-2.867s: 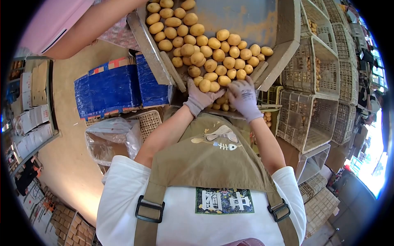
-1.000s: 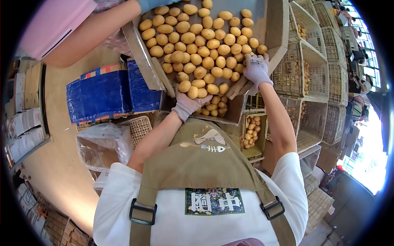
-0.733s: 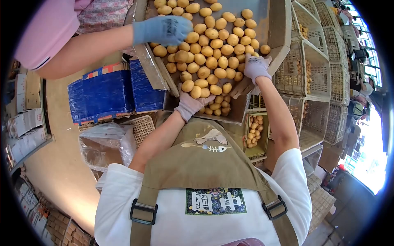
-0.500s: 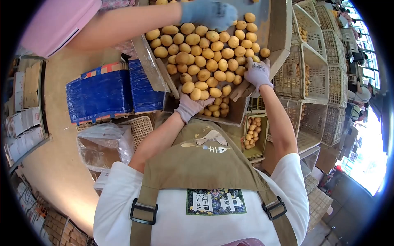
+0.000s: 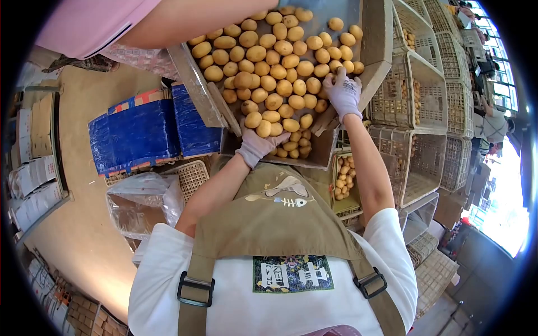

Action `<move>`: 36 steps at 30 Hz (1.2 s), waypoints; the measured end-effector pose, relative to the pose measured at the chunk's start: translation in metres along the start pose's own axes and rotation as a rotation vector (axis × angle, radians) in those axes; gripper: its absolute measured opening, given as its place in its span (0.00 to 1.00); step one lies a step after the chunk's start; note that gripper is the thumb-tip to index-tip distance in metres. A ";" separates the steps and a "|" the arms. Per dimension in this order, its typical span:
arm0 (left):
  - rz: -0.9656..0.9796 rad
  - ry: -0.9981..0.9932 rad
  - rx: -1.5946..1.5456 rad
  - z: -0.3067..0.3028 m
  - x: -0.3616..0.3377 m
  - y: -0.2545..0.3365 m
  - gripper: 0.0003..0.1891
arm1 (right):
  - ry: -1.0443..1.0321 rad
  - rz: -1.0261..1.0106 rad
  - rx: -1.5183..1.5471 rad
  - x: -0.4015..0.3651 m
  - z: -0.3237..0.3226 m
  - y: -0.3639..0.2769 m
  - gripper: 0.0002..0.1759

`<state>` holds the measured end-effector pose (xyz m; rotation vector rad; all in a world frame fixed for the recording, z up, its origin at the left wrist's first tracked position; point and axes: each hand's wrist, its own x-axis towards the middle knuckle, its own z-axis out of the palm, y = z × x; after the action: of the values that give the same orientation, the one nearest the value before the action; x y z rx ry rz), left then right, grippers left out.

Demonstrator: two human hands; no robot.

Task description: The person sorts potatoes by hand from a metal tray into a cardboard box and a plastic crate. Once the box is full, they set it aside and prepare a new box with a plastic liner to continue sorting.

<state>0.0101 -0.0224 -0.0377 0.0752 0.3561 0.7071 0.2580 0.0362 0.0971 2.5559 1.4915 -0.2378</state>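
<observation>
Many round yellow-brown fruits (image 5: 273,73) lie on a wooden-sided sorting tray (image 5: 376,73). My gloved left hand (image 5: 256,147) is cupped at the tray's near opening, its fingers partly hidden under the nearest fruits. Below that opening, a box (image 5: 320,154) holds more of the same fruits, close to my left hand. My gloved right hand (image 5: 343,94) rests at the right side of the pile, fingers apart and bent over the fruits beside the wooden side; whether it grips one cannot be made out.
Another person's bare forearm (image 5: 207,23) with a pink sleeve (image 5: 95,25) reaches over the tray from the upper left. Blue-wrapped boxes (image 5: 140,134) and a plastic-lined box (image 5: 143,204) stand left. Stacked crates (image 5: 428,101) line the right, near a small fruit crate (image 5: 346,178).
My right hand has moved slightly up and left, its fingers now bent over the fruits. The other person's blue glove has gone out of view. My left hand stays at the opening.
</observation>
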 end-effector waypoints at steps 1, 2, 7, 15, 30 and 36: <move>-0.077 0.050 -0.227 0.004 -0.003 0.005 0.40 | 0.064 -0.008 0.294 -0.007 -0.001 -0.002 0.21; -0.154 0.097 -0.453 0.009 -0.005 0.010 0.40 | 0.129 -0.017 0.587 -0.017 -0.003 -0.004 0.22; -0.086 0.043 -0.120 -0.002 0.001 0.004 0.42 | 0.757 -0.792 0.023 -0.059 -0.046 0.030 0.20; -0.204 0.091 -0.603 0.008 -0.003 0.008 0.42 | 0.732 -0.379 0.185 -0.068 -0.037 0.090 0.31; -0.131 0.001 -0.227 0.008 -0.016 0.006 0.40 | 0.015 -0.029 -0.116 -0.015 -0.012 0.025 0.28; -0.196 0.154 -0.436 0.017 -0.010 0.008 0.44 | -0.022 0.037 -0.354 0.015 -0.007 0.002 0.39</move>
<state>0.0040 -0.0217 -0.0178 -0.4245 0.3438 0.5839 0.2675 0.0490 0.1007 2.2882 1.3382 0.0052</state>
